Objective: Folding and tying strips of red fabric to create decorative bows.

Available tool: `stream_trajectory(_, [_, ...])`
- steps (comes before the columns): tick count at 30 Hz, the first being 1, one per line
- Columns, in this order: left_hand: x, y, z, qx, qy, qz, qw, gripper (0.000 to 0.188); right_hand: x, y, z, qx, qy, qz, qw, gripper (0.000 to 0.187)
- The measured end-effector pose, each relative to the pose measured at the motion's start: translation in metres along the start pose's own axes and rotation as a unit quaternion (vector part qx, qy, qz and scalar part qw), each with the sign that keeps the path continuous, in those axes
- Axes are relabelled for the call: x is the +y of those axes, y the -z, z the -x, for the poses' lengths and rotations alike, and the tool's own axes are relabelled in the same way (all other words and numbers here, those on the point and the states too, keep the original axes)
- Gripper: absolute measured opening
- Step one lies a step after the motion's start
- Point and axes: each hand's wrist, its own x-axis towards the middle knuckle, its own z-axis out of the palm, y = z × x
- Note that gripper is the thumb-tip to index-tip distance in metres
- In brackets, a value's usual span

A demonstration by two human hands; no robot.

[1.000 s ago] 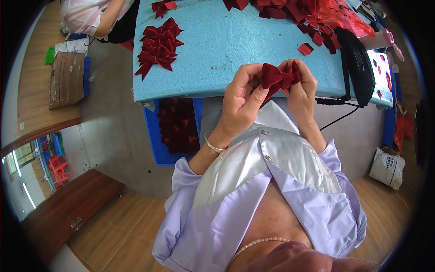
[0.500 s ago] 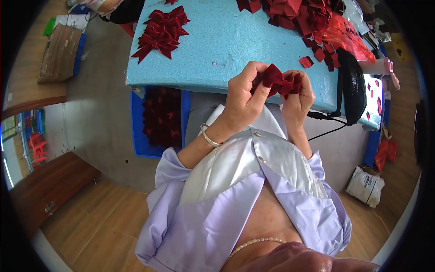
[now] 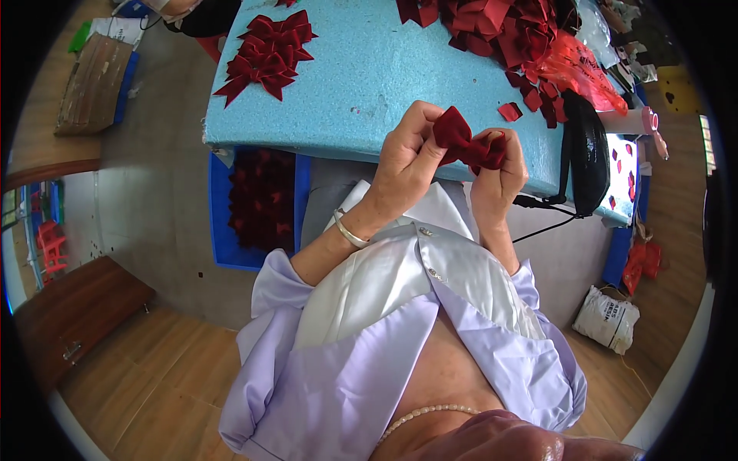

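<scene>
A dark red velvet bow is held up between my two hands, just over the near edge of the light blue table. My left hand pinches its left loop between thumb and fingers. The right loop sits in the closed fingers of my right hand. Beyond my left hand, several finished-looking red bows lie bunched together on the table. A large heap of red velvet pieces covers the far right, with small loose red scraps nearer to me.
A blue bin full of dark red pieces stands below the table's left side. To the right are a black bag at the table edge, a red plastic bag and a pink-capped bottle. A white sack rests on the floor.
The bow has turned slightly in my fingers, its left loop now showing more broadly. Both hands keep their hold. The whole view has shifted a little.
</scene>
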Motion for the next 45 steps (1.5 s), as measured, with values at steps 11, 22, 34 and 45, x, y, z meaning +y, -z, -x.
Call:
stream_trajectory(11, [0.024, 0.011, -0.012, -0.129, 0.093, -0.115, 0.981, 0.011, -0.002, 0.006, -0.006, -0.012, 0.125, 0.158, 0.979, 0.018])
stream_trajectory(22, [0.004, -0.008, -0.007, -0.013, 0.058, 0.031, 0.998, 0.021, 0.01, 0.001, -0.006, -0.036, 0.044, 0.09, 0.994, 0.008])
stream_trajectory(34, [-0.001, -0.007, -0.009, 0.084, 0.137, 0.107, 0.981, 0.024, 0.003, 0.003, -0.009, -0.072, -0.053, -0.003, 0.996, 0.014])
stream_trajectory(45, [0.024, 0.016, -0.03, -0.065, 0.219, 0.042, 0.973, 0.017, -0.015, 0.032, -0.049, -0.26, -0.158, -0.066, 0.95, 0.008])
